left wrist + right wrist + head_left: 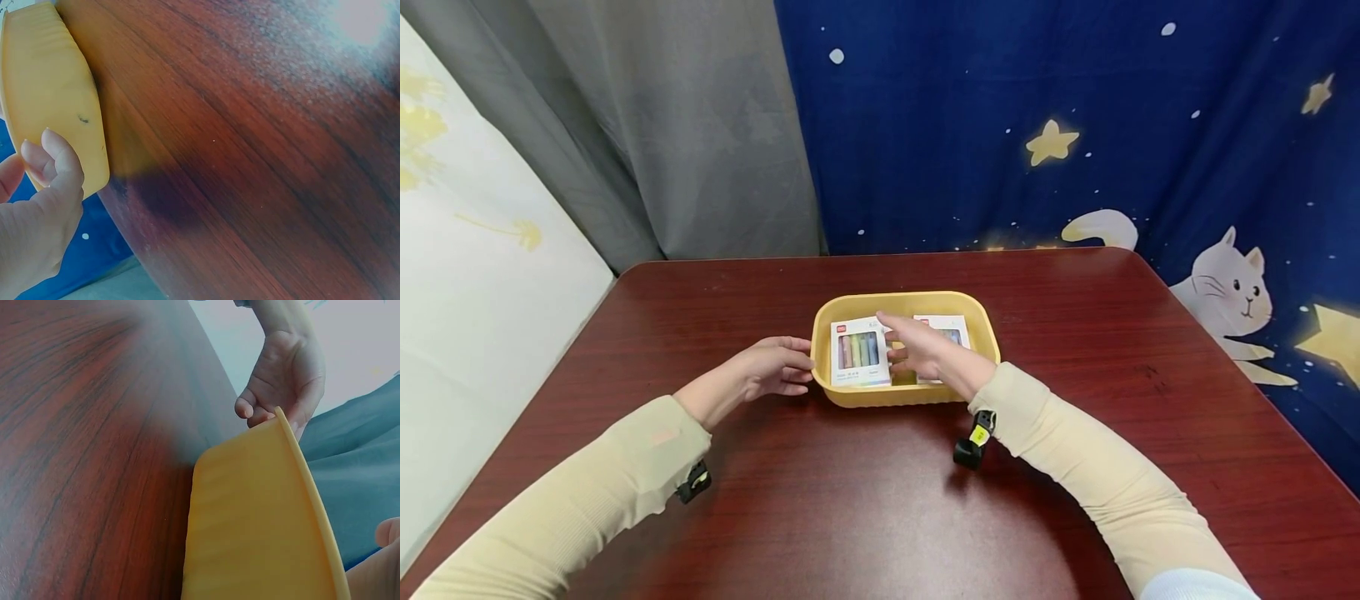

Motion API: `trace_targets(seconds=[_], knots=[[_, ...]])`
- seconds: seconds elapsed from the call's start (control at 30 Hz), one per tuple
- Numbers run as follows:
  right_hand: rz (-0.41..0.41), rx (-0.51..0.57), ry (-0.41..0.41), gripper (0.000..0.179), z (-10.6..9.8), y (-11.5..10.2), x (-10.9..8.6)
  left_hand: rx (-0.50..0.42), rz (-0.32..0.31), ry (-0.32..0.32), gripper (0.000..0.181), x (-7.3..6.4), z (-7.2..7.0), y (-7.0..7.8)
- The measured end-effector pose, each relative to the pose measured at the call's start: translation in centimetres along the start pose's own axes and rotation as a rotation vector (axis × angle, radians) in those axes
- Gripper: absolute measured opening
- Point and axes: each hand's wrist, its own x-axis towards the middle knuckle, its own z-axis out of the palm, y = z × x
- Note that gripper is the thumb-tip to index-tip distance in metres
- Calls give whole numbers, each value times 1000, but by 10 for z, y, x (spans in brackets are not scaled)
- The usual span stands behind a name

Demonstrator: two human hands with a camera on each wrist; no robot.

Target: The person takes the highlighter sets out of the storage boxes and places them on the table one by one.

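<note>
A yellow plastic basket stands on the table. Inside lie two white boxes: the left box has a window showing a row of pastel-coloured sticks, and the right box is partly covered by my right hand. That right hand is over the basket between the boxes, fingers spread and slightly bent, near the left box's right edge; whether they touch it is unclear. My left hand is at the basket's left end, its loosely bent fingers against or just beside the outer wall. Neither hand visibly grips anything.
A dark red-brown wooden table extends around the basket. Behind it hang a grey curtain and a blue curtain with stars and a cat. A white wall or sheet borders the left side. Each wrist carries a small black camera.
</note>
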Motion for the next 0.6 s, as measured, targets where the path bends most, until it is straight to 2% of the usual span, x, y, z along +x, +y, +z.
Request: trace_targets(seconds=[0.37, 0.6], knots=[[-31, 66, 118, 46, -1, 3, 7, -2, -1, -1, 52, 0, 0, 0], [-15, 38, 99, 43, -1, 5, 12, -2, -2, 2, 52, 1, 0, 1]])
